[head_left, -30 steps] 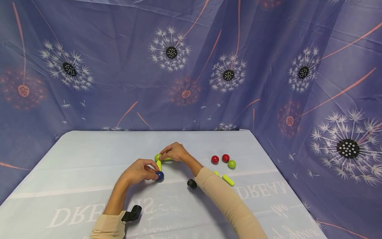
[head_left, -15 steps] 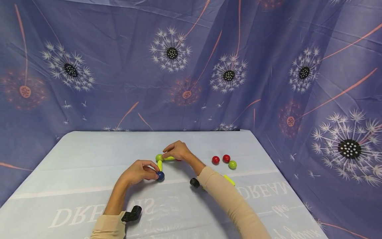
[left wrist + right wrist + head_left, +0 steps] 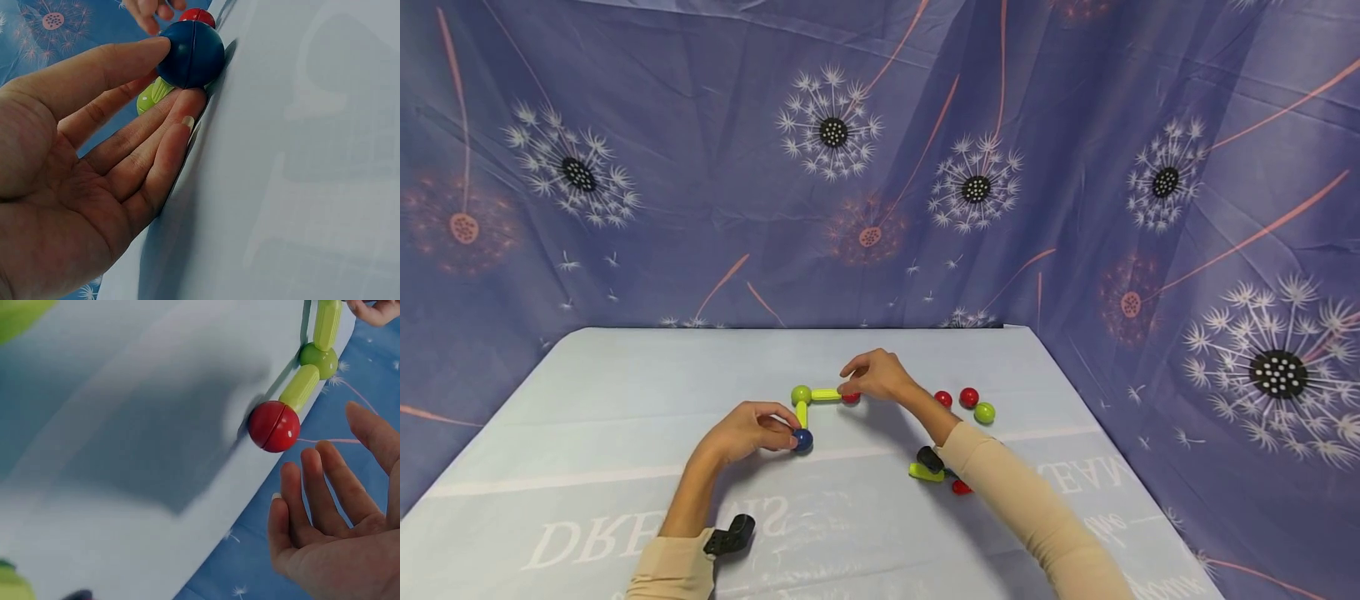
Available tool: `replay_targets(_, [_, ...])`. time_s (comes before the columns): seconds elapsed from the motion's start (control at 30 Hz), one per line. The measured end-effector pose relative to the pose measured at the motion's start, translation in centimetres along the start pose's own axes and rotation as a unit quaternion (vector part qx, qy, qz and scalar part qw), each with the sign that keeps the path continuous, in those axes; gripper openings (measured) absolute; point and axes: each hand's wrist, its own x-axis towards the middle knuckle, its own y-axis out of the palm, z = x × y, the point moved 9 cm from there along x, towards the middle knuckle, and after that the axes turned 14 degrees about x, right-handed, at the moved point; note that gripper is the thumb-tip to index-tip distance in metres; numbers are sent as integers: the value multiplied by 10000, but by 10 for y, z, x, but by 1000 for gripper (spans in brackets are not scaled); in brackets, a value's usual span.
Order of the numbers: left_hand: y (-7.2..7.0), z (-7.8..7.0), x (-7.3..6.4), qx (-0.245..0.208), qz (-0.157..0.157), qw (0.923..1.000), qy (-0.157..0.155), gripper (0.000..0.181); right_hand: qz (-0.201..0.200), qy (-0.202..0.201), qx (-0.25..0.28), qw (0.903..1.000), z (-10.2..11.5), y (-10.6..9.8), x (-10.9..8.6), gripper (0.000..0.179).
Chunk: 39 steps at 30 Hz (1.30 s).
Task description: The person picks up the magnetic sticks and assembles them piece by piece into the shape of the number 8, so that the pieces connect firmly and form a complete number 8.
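Observation:
My left hand point(image 3: 747, 433) pinches a blue ball point(image 3: 803, 441) between thumb and fingers, low over the table. From that ball a yellow-green rod point(image 3: 802, 414) runs to a green ball point(image 3: 801, 395). A second yellow-green rod point(image 3: 826, 395) leads right from the green ball to a red ball point(image 3: 851, 398). Together they form an L-shaped chain. Beside the red ball hovers my right hand point(image 3: 878, 375); in the right wrist view its relaxed fingers point(image 3: 328, 487) hold nothing and stand apart from the red ball point(image 3: 274, 426). In the left wrist view the blue ball point(image 3: 191, 55) hides part of the chain.
Two loose red balls point(image 3: 969, 397) and a green ball point(image 3: 984, 412) lie at the right. Nearer, a yellow-green rod point(image 3: 927, 472) and a red piece point(image 3: 962, 487) are partly covered by my right arm. A patterned curtain point(image 3: 700, 167) hangs behind the table point(image 3: 647, 367).
My right hand has left the green ball and the rod, moving right to beside the red ball at the chain's end. My left hand stays on the blue ball.

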Motion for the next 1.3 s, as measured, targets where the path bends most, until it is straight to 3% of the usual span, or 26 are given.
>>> replay_targets(0.37, [-2, 0, 0, 26, 15, 10000, 73, 31, 64, -153, 14, 9999, 0, -17, -37, 32])
replay_targets(0.63, [-2, 0, 0, -75, 23, 9999, 75, 32, 418, -318, -156, 9985, 1, -21, -71, 32])
replay_targets(0.97, [-1, 1, 0, -147, 4, 9999, 75, 32, 703, -137, -328, 9969, -19, -27, -109, 32])
replay_targets(1.3, [-1, 2, -1, -183, -7, 9998, -13, 32, 948, -279, -467, 9940, -35, -27, -136, 30])
